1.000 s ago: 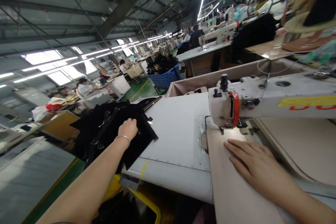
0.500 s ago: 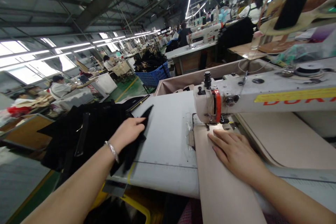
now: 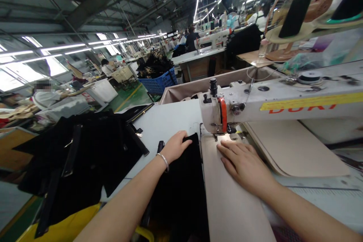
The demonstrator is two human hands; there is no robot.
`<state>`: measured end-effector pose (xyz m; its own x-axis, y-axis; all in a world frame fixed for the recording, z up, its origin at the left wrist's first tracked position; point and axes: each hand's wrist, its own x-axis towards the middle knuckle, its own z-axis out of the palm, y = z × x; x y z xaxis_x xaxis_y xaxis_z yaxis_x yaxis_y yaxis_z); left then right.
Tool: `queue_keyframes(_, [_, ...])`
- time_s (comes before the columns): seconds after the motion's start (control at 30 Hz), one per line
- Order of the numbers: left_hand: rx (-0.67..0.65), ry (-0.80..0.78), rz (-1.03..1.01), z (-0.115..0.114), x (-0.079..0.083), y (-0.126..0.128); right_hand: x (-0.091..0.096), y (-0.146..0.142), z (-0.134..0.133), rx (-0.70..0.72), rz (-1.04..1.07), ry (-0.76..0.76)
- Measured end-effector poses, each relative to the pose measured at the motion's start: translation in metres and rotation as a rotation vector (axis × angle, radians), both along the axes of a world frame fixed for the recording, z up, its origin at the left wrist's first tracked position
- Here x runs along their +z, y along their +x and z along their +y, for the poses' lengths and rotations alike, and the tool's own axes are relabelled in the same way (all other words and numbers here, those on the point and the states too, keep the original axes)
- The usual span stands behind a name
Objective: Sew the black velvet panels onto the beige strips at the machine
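Observation:
My left hand grips the top of a black fabric piece, thumb and fingers closed at its upper end. The piece hangs down over the table's front edge, alongside a beige fabric panel. Flat on that panel, just in front of the sewing machine's needle area, rests my right hand with its fingers stretched out. The sewing machine has its presser foot near the panel's far end, close to my right fingertips. Under the machine arm lies a stack of beige panels.
A pile of black fabric pieces with zippers covers the table's left side. Behind the machine runs a beige cloth-lined trough. A blue crate holds black pieces. Thread cones stand at upper right. Other people work farther back.
My left hand has moved right from the black pile, bringing a black fabric piece beside the beige panel. My right hand stays on the panel. The view has shifted slightly.

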<state>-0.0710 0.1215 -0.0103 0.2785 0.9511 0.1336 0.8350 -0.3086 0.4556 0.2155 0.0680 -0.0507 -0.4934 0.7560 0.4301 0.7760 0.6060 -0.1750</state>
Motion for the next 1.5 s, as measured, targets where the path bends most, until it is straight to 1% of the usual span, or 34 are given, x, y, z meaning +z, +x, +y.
queue_keyframes(0.07, [0.04, -0.04, -0.154, -0.009, 0.027, -0.02, -0.001, 0.0, 0.0, 0.0, 0.004, -0.006])
queue_keyframes(0.13, [0.109, -0.128, -0.457, -0.017, 0.056, -0.036, -0.002, -0.001, 0.0, -0.005, 0.007, -0.014])
queue_keyframes(0.17, [0.128, -0.187, -0.583, -0.02, 0.068, -0.039, -0.002, -0.001, 0.0, -0.008, 0.008, -0.018])
queue_keyframes(0.2, [0.137, -0.247, -0.67, -0.023, 0.075, -0.037, -0.002, -0.002, 0.0, -0.01, 0.008, -0.021])
queue_keyframes(0.23, [0.123, -0.294, -0.685, -0.025, 0.078, -0.03, -0.002, -0.002, 0.0, -0.01, 0.007, -0.024])
queue_keyframes(0.27, [0.088, -0.32, -0.645, -0.027, 0.075, -0.018, -0.002, -0.002, -0.001, -0.008, 0.006, -0.026])
queue_keyframes(0.3, [0.042, -0.321, -0.568, -0.027, 0.066, -0.002, -0.001, -0.002, -0.001, -0.006, 0.005, -0.028])
queue_keyframes(0.37, [-0.083, -0.235, -0.353, -0.026, 0.04, 0.034, -0.001, -0.002, -0.001, -0.005, 0.004, -0.029])
queue_keyframes(0.4, [-0.105, -0.174, -0.269, -0.025, 0.024, 0.052, 0.0, -0.001, -0.001, -0.006, 0.004, -0.03])
queue_keyframes(0.47, [-0.079, -0.072, -0.192, -0.02, -0.003, 0.078, 0.0, 0.0, 0.0, -0.005, 0.002, -0.035])
queue_keyframes(0.5, [-0.06, -0.028, -0.176, -0.018, -0.012, 0.087, 0.0, 0.001, 0.0, -0.003, 0.0, -0.039])
queue_keyframes(0.57, [-0.048, 0.034, -0.144, -0.013, -0.021, 0.094, 0.001, 0.002, 0.0, 0.004, -0.007, -0.05])
queue_keyframes(0.77, [-0.059, 0.088, -0.039, -0.005, -0.018, 0.089, 0.001, 0.0, 0.0, -0.005, -0.029, -0.082])
queue_keyframes(0.97, [-0.066, 0.097, 0.0, 0.005, -0.024, 0.09, 0.0, -0.002, 0.0, -0.01, -0.053, -0.097])
queue_keyframes(1.07, [-0.066, 0.111, 0.018, 0.003, -0.021, 0.091, 0.0, -0.001, 0.0, -0.011, -0.055, -0.099])
queue_keyframes(1.13, [-0.132, 0.144, 0.064, -0.005, -0.016, 0.09, 0.0, 0.0, 0.0, -0.001, -0.047, -0.095])
queue_keyframes(1.23, [-0.321, 0.168, 0.123, -0.019, -0.011, 0.085, 0.0, 0.002, -0.001, 0.019, -0.032, -0.081])
queue_keyframes(1.27, [-0.362, 0.167, 0.12, -0.022, -0.011, 0.083, 0.0, 0.002, -0.001, 0.02, -0.029, -0.074])
queue_keyframes(1.3, [-0.381, 0.169, 0.11, -0.024, -0.012, 0.081, 0.0, 0.002, -0.001, 0.019, -0.028, -0.069])
queue_keyframes(1.5, [-0.38, 0.192, 0.085, -0.023, -0.022, 0.073, -0.002, 0.002, -0.003, 0.009, -0.033, -0.055])
